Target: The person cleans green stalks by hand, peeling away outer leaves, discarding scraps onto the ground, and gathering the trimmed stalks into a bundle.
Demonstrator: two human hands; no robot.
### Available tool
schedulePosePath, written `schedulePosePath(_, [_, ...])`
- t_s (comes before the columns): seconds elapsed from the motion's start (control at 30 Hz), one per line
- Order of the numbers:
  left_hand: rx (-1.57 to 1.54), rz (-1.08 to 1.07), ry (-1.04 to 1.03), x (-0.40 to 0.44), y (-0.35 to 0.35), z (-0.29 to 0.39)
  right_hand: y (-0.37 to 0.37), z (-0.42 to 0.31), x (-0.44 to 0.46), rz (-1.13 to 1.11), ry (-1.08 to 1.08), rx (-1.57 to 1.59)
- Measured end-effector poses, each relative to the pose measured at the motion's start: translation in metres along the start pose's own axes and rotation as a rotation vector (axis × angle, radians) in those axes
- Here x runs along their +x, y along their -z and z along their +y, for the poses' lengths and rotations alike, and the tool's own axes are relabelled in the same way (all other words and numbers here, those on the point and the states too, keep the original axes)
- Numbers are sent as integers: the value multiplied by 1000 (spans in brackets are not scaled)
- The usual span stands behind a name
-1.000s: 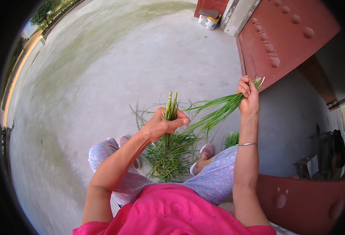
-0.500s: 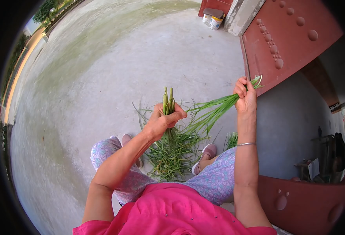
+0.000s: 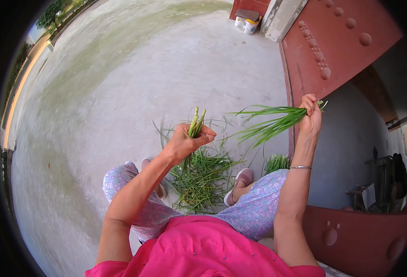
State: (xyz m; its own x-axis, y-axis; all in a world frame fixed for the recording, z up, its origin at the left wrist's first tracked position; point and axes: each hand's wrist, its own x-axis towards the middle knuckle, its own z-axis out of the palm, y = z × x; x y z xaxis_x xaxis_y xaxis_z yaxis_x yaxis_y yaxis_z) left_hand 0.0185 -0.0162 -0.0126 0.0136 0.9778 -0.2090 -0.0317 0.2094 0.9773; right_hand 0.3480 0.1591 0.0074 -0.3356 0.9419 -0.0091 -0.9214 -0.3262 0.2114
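Observation:
My left hand (image 3: 185, 142) is closed around a small bundle of thick green stalks (image 3: 195, 125), with their blunt ends pointing up past my thumb. My right hand (image 3: 310, 114) grips a bunch of garlic chives (image 3: 272, 125) by the pale root end. Their long, flat leaves fan out leftward toward my left hand but stay apart from it. Below both hands, a loose pile of green leaves and stalks (image 3: 201, 182) lies on the concrete between my feet. A neater bunch of chives (image 3: 276, 163) lies beside my right foot, partly hidden by my knee.
Grey concrete floor (image 3: 143, 83) stretches ahead and to the left. A red metal door (image 3: 337, 41) with round bosses stands at the right. White containers (image 3: 247, 24) sit at the far wall. My shoes (image 3: 242, 180) flank the pile.
My right hand has moved right and slightly down with the chives, whose leaves now spread more sideways, farther from my left hand. My left hand has shifted slightly, still holding the stalks.

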Motion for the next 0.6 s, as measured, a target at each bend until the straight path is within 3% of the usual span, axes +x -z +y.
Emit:
schedulePosePath(0.23, [-3,-160,128,-3,-7,4,0,8,-1,7,-7,-34])
schedulePosePath(0.53, [-12,-245,-16,-8,-14,1,9,32,3,42,-25,-92])
schedulePosePath(0.6, [-117,-172,-38,-8,-13,-2,9,33,3,24,-35,-92])
